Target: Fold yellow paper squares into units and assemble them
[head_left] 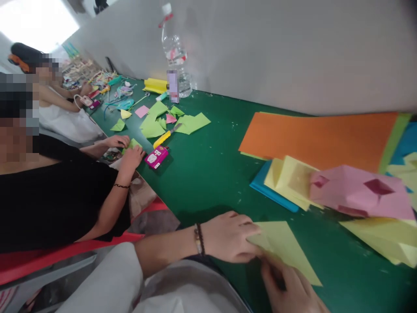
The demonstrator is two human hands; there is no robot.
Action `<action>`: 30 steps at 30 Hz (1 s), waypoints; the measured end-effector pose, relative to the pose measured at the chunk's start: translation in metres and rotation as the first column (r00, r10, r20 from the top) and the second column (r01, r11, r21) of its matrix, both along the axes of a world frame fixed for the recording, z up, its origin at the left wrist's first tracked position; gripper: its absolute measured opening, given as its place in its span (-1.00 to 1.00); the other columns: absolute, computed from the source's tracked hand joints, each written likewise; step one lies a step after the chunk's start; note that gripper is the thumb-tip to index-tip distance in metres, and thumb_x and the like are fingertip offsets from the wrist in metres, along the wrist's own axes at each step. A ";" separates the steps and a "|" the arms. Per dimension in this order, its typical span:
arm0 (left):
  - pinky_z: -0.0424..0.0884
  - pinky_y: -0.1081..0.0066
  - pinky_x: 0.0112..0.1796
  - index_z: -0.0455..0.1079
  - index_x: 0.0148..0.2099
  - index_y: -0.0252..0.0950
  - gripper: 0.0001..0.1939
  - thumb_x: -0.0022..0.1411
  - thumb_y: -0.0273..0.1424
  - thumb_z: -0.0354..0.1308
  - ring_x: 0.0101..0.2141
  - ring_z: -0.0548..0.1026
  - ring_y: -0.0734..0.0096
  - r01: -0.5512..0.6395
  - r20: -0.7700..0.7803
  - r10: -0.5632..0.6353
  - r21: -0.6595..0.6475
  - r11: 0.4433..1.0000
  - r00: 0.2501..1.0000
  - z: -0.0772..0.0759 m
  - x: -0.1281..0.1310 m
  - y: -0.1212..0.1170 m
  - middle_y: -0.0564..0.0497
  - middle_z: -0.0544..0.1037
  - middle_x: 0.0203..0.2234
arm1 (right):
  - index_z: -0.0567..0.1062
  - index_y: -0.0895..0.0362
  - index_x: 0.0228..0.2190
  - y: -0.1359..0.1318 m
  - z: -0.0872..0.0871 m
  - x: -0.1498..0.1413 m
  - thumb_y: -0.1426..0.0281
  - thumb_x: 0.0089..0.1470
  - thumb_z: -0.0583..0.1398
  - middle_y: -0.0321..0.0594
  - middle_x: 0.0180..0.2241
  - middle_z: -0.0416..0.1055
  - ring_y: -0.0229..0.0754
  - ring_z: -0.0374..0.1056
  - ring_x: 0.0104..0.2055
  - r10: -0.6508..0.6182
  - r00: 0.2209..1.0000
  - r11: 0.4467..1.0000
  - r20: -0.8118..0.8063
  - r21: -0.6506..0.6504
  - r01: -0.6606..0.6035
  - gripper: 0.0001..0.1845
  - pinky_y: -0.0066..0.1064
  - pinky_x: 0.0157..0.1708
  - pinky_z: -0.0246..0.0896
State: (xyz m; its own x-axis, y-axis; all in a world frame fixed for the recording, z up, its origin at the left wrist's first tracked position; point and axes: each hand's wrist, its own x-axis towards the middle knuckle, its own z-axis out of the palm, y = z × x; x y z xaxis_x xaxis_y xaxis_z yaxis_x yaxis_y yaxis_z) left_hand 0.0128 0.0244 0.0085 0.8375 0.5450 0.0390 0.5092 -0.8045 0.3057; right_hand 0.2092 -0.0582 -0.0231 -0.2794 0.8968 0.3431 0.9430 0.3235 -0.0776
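A pale yellow sheet of paper (288, 245) lies on the green table (208, 174) close to my body. My left hand (230, 237), with a beaded bracelet at the wrist, holds the sheet's left edge, its fingers bent over the paper. My right hand (291, 284) pinches the near edge of the same sheet, its fingertips close to those of the left. The fingers cover that edge, so I cannot see whether a fold lies under them. Beyond the sheet, to the right, sits a pink folded paper piece (355, 189) among yellow folded papers (289, 178).
Orange sheets (319, 139) and a blue pad (273, 187) lie at the right. A water bottle (176, 52) stands by the grey partition (276, 52). Green paper scraps (195, 123), a yellow cutter (163, 138) and a magenta box (157, 157) lie near a co-worker's hands (132, 154).
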 end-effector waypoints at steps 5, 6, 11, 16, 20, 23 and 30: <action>0.16 -0.02 0.15 0.54 -0.10 -0.02 -0.73 0.20 -0.41 0.12 0.25 0.07 -0.01 0.076 0.021 -0.075 -0.068 0.995 0.997 0.010 -0.001 0.021 0.03 0.22 0.22 | 0.50 0.12 -0.46 0.000 0.014 -0.013 0.30 0.22 0.06 -0.29 -0.59 0.40 -0.31 0.21 -0.65 -0.090 0.995 0.996 -0.034 -0.008 0.089 -0.69 -0.43 -0.63 -0.03; 0.05 -0.10 0.20 0.54 -0.09 -0.02 -0.71 0.18 -0.43 0.14 0.31 -0.08 -0.07 0.075 0.029 -0.072 -0.090 0.993 0.997 0.009 -0.001 0.024 0.07 0.16 0.26 | 0.49 0.12 -0.47 0.000 0.015 -0.016 0.31 0.22 0.05 -0.30 -0.59 0.39 -0.32 0.21 -0.64 -0.117 0.993 0.993 -0.031 -0.011 0.116 -0.68 -0.43 -0.63 -0.05; -0.12 -0.19 0.24 0.53 -0.06 0.04 -0.60 0.17 -0.53 0.08 0.35 -0.31 -0.11 0.046 0.054 -0.035 -0.202 0.978 0.998 0.003 -0.003 0.026 0.17 0.01 0.33 | 0.47 0.12 -0.51 0.002 0.013 -0.019 0.35 0.22 0.09 -0.34 -0.59 0.35 -0.37 0.20 -0.62 -0.141 0.988 0.990 -0.062 0.003 0.141 -0.71 -0.46 -0.59 -0.04; -0.10 -0.22 0.23 0.51 -0.02 0.04 -0.59 0.18 -0.52 0.08 0.35 -0.30 -0.13 0.043 0.058 -0.033 -0.195 0.980 0.998 0.001 -0.003 0.024 0.16 0.03 0.34 | 0.46 0.10 -0.49 0.003 0.012 -0.021 0.38 0.23 0.11 -0.35 -0.59 0.34 -0.35 0.19 -0.61 -0.072 0.993 0.997 -0.094 0.009 0.073 -0.74 -0.46 -0.56 -0.02; -0.07 -0.24 0.22 0.51 -0.01 0.05 -0.58 0.18 -0.51 0.09 0.35 -0.26 -0.13 0.043 0.075 -0.030 -0.181 0.982 0.997 0.000 -0.003 0.024 0.16 0.03 0.34 | 0.45 0.10 -0.52 0.008 0.012 -0.032 0.39 0.24 0.08 -0.34 -0.61 0.30 -0.34 0.19 -0.61 -0.033 0.995 0.999 -0.097 0.013 0.034 -0.69 -0.44 -0.55 -0.04; -0.08 -0.24 0.23 0.54 -0.06 0.02 -0.63 0.19 -0.50 0.09 0.35 -0.27 -0.13 0.040 0.064 -0.029 -0.180 0.983 0.998 0.000 -0.003 0.024 0.16 0.03 0.34 | 0.43 0.10 -0.55 0.011 0.012 -0.041 0.40 0.24 0.08 -0.34 -0.62 0.30 -0.34 0.20 -0.61 -0.025 0.992 0.999 -0.123 0.017 0.027 -0.68 -0.44 -0.54 -0.03; -0.09 -0.22 0.23 0.53 -0.05 0.04 -0.56 0.12 -0.56 0.12 0.35 -0.24 -0.14 0.040 0.085 -0.025 -0.188 0.981 0.996 0.001 -0.003 0.024 0.18 0.04 0.34 | 0.49 0.12 -0.34 0.010 0.025 -0.012 0.29 0.21 0.15 -0.26 -0.49 0.43 -0.30 0.32 -0.50 -0.127 0.907 0.991 -0.401 -0.095 0.097 -0.82 -0.50 -0.46 0.17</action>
